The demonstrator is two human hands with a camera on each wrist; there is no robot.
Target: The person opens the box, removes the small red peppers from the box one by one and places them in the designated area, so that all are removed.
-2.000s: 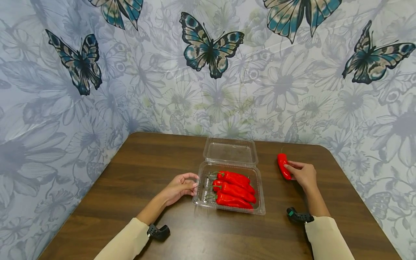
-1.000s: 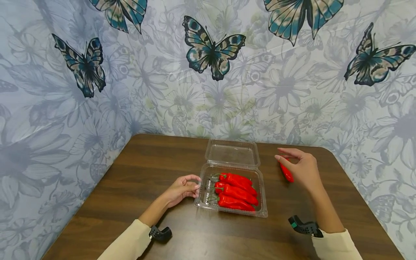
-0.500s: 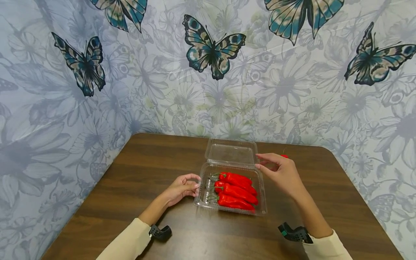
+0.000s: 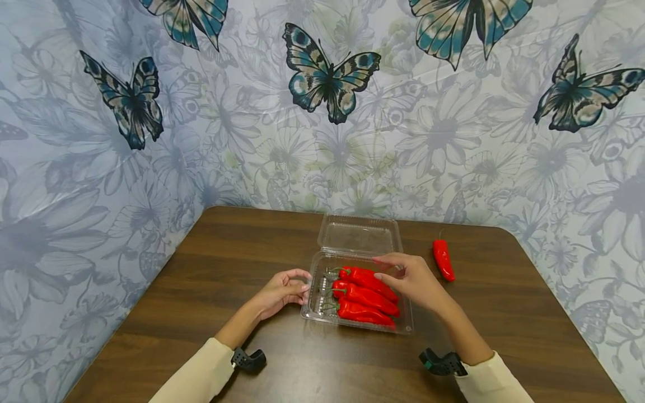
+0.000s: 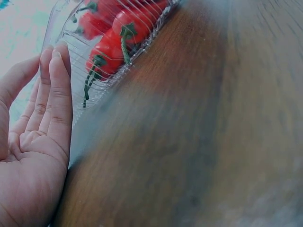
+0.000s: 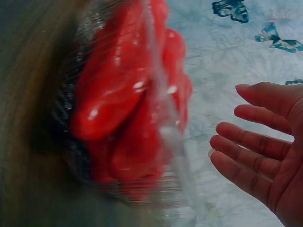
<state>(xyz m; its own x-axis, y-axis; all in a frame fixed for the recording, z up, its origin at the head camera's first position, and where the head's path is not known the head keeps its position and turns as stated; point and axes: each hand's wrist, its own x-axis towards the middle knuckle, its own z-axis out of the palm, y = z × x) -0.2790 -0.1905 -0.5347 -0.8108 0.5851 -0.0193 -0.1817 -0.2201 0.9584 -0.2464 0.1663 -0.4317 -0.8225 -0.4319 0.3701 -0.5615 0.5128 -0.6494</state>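
Note:
A clear plastic clamshell container (image 4: 314, 320) lies on the table with its lid (image 4: 359, 234) folded back. Several red peppers (image 4: 365, 296) with green stems lie side by side in it, stems to the left. At the container's left rim, my left hand (image 4: 282, 292) pinches the edge between thumb and fingers; the left wrist view shows the fingertips (image 5: 59, 56) at the clear wall. My right hand (image 4: 410, 278) hovers over the container's right side, fingers spread and holding nothing, fingertips close above the rearmost pepper. Another red pepper (image 4: 443, 260) lies alone on the table to the right.
The brown wooden table (image 4: 242, 246) ends at a wall hanging (image 4: 227, 140) with butterflies and flowers. Black bands (image 4: 443, 362) are on both wrists, beside cream sleeves (image 4: 491, 380). Through the container's side, the right wrist view shows the peppers' tips.
My right hand has let go of the lone pepper on the right, then moved left over the container. My left hand stays at the rim.

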